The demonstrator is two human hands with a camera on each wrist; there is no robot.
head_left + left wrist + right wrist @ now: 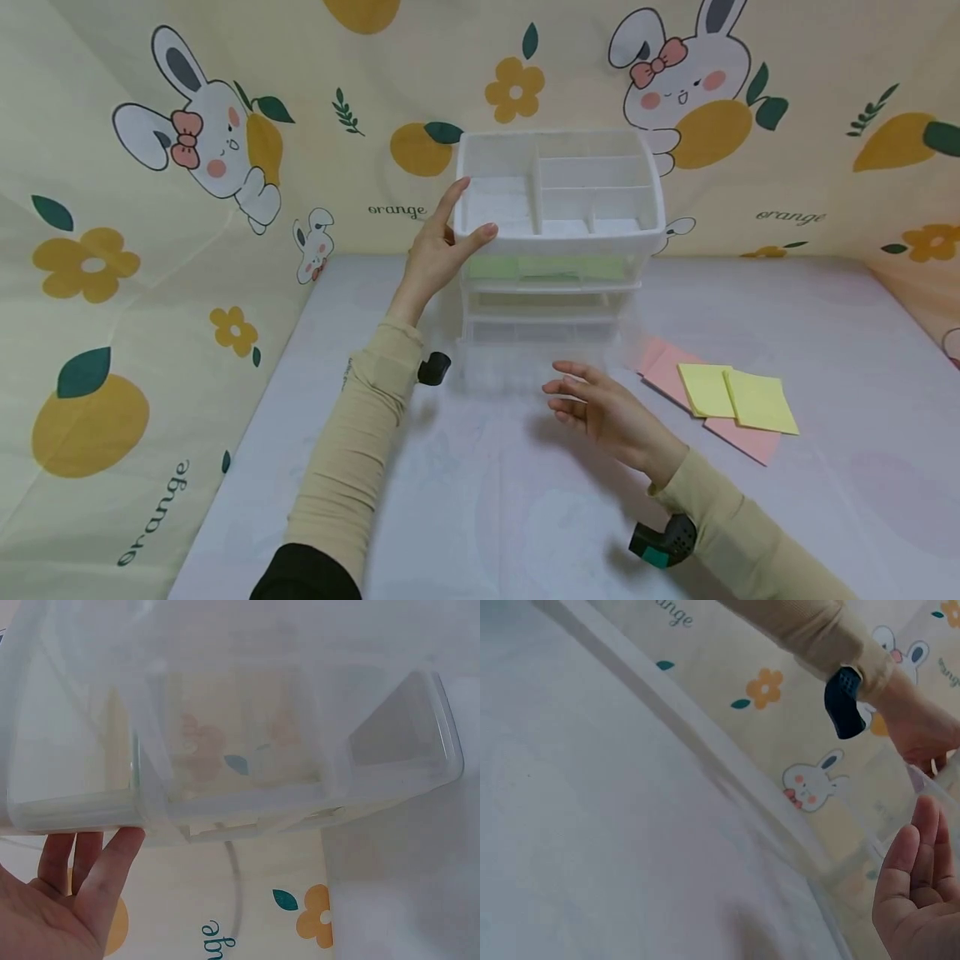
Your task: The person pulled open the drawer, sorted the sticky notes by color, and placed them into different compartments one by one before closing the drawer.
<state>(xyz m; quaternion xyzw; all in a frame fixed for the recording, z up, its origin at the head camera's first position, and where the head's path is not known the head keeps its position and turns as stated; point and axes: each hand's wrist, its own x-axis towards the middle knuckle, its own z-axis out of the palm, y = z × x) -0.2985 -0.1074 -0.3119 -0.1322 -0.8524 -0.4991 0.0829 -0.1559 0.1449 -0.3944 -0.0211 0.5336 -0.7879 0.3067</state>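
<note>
A white drawer organizer with a divided top tray stands upright at the back of the table. My left hand grips its top left corner, thumb over the front rim and fingers along the side. In the left wrist view, fingertips of the left hand meet the side of the translucent body. Pale green shows through the upper drawer. At the bottom, a clear drawer juts forward. My right hand hovers in front of it, fingers loosely bent and holding nothing.
To the right of the organizer lie pink sheets with two yellow sticky-note pads on top. A patterned cloth with rabbits and oranges rises behind and left of the white table surface.
</note>
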